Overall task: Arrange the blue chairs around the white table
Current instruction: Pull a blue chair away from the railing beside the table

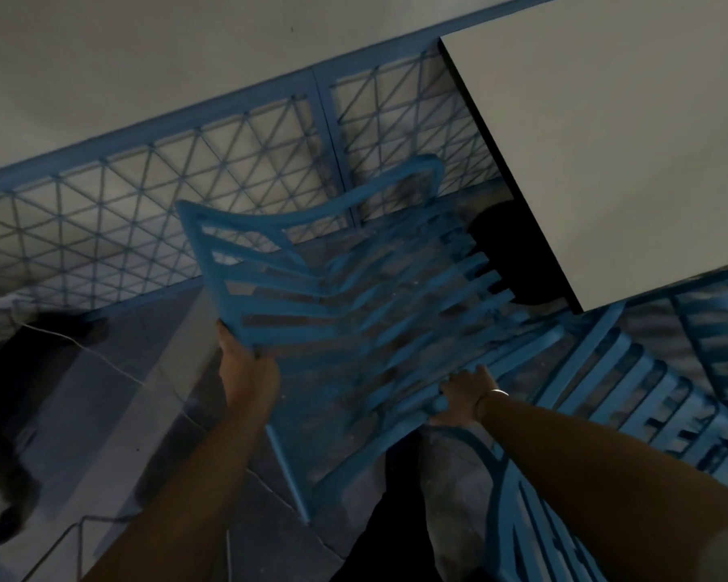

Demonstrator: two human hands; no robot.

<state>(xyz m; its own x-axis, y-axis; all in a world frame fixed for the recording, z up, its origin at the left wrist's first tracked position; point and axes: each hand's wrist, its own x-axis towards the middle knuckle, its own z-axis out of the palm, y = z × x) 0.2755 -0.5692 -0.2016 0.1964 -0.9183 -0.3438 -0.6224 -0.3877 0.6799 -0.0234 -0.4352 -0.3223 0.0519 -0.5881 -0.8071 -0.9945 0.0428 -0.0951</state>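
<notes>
A dark blurred shape [13,413] lies on the floor [114,405] at far left; behind it a blue railing [144,195] with a lattice of triangles runs up towards the right. The left grip [249,367] is curled round the lower corner of a slatted blue chair [312,304], holding its frame edge with the thumb on top. The chair is tilted, one thin leg pointing down at the floor; whether it rests on the floor I cannot tell. The right grip [463,396], with a thin bracelet [494,392] at the wrist, holds the chair's other edge, fingers wrapped over the slats. The far ends of the chair's slats come close to the left edge of the white tabletop [606,140], which fills the upper right. Just beside the right grip stands a second blue chair [631,384], near the tabletop's near corner; a third blue chair [530,518] sits beneath the right forearm; the picture is blurred throughout.
</notes>
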